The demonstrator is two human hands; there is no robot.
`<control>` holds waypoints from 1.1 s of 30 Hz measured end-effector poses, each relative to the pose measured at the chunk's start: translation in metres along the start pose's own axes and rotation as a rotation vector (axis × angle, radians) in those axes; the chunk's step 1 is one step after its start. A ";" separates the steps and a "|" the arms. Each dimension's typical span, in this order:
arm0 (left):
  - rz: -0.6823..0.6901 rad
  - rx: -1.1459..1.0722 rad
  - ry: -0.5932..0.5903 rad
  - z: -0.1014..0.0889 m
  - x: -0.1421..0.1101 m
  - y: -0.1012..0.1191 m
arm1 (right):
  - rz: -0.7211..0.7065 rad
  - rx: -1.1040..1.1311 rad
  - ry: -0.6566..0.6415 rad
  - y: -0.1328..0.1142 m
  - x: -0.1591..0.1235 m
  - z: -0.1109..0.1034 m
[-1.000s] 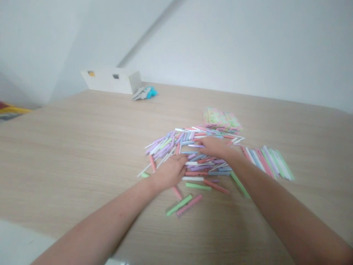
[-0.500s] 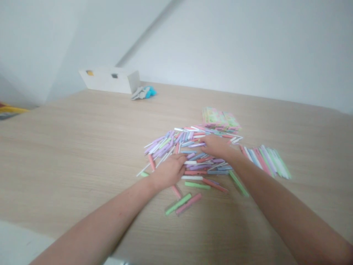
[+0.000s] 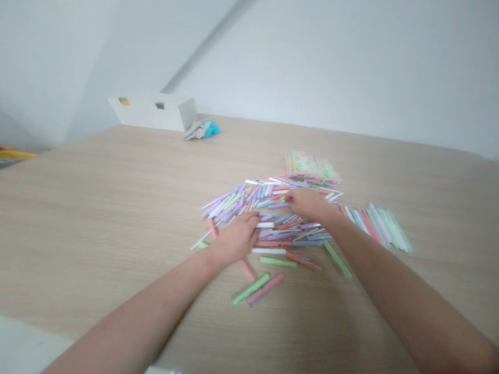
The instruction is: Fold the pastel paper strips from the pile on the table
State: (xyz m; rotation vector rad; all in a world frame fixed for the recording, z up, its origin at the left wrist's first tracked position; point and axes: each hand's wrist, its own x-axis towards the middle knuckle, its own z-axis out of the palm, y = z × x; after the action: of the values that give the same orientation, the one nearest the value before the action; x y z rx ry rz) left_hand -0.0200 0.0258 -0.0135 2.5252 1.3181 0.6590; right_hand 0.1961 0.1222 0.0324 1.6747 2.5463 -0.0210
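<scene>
In the head view, has shifted the left hand (image 3: 236, 236) slightly away from the right hand (image 3: 310, 203) over the last half second, both among loose sticks (image 3: 266, 225) spread just in front of the card stack (image 3: 310, 166). Reaches with the left to the front-left of that stack, loosely curled; cannot tell whether gripping. Bends the right directly before it; cannot tell whether pinching. Suggests handling within the spread, not lifting clear.

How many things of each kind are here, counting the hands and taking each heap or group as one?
Left hand and right hand: 2
Scattered pile of sticks: 1
Neat row of sticks: 1
Group of cards: 1
White box: 1
Grey-and-blue bundle: 1
Total: 7
</scene>
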 end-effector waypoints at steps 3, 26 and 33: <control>0.011 0.017 -0.015 0.001 0.000 0.000 | 0.003 -0.005 -0.027 0.010 -0.002 0.003; -0.022 0.017 -0.027 0.000 0.000 0.001 | 0.001 -0.143 0.042 0.003 -0.019 0.003; -0.019 -0.026 0.005 -0.002 0.000 0.002 | 0.049 -0.120 0.074 0.010 -0.026 0.003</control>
State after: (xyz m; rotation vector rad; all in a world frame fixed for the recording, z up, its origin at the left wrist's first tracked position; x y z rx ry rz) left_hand -0.0194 0.0245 -0.0113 2.4894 1.3249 0.6743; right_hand 0.2156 0.1022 0.0325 1.7230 2.5013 0.1976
